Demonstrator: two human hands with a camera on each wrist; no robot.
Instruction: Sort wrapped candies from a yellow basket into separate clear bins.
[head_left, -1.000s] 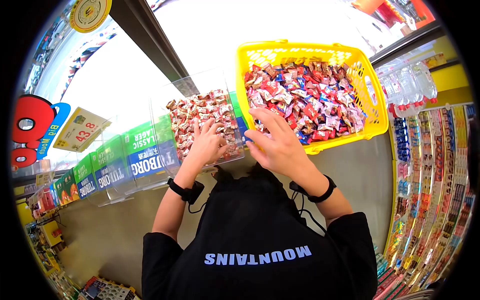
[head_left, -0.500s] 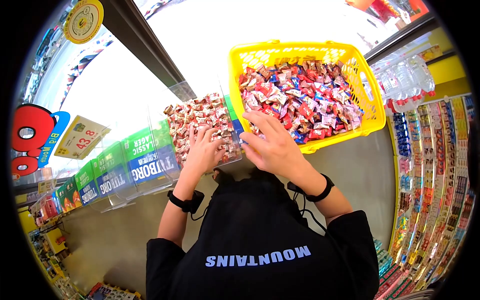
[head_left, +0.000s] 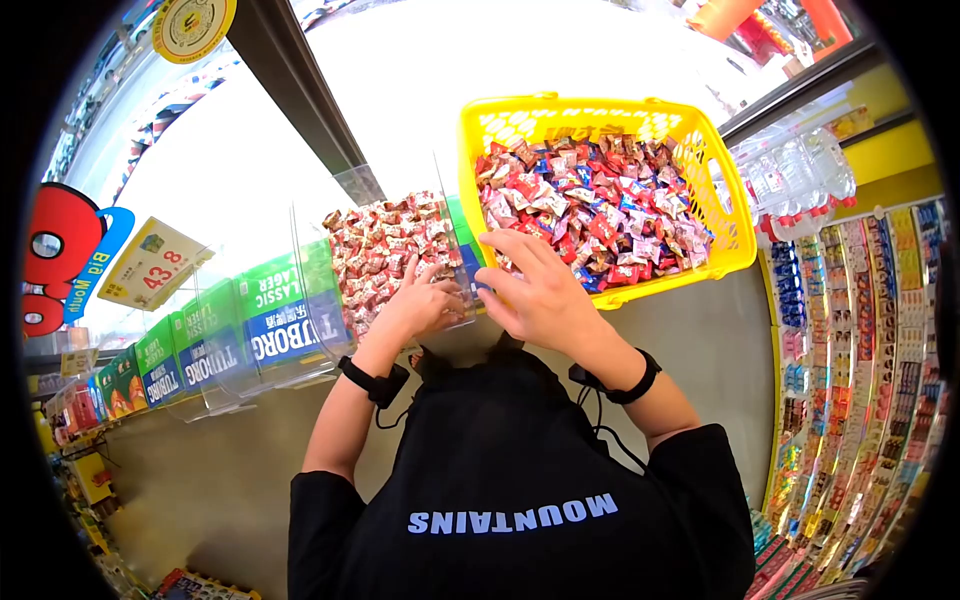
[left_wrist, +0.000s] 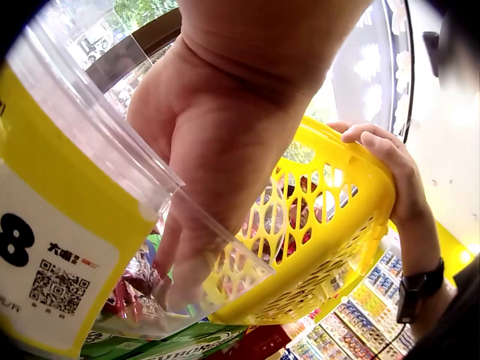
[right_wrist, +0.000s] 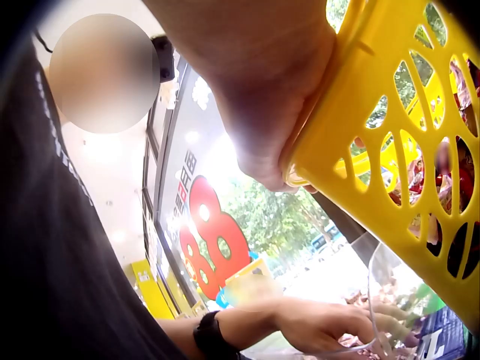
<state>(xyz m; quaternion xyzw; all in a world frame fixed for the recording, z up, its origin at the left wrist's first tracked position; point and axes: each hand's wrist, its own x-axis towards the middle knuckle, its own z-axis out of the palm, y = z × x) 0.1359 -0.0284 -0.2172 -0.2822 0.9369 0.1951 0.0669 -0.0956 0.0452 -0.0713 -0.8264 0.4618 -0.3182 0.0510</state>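
My left hand [head_left: 428,303] reaches into a clear plastic bin [left_wrist: 154,169] of small wrapped candies [head_left: 385,240], its fingertips among the wrappers. In the left wrist view the fingers point down, fairly straight, behind the bin's transparent wall. To the right, a yellow basket [head_left: 738,215] holds a deep heap of mixed red, blue and pink candies [head_left: 600,200]. My right hand [head_left: 545,300] grips the basket's near left corner, fingers hooked over the rim [right_wrist: 300,169] and thumb outside. The basket overlaps the bin's right side in the left wrist view.
Green and blue beer cartons [head_left: 280,310] run left along the window, with more clear bins in front. A price sign [head_left: 155,265] stands at the left. Bottles [head_left: 800,180] lie beyond the basket, and stocked shelves [head_left: 860,380] line the right.
The left hand's fingers, spread over the candies before, now bend more and have shifted slightly right and toward the body. The right hand stays at the basket corner; the view has shifted a little.
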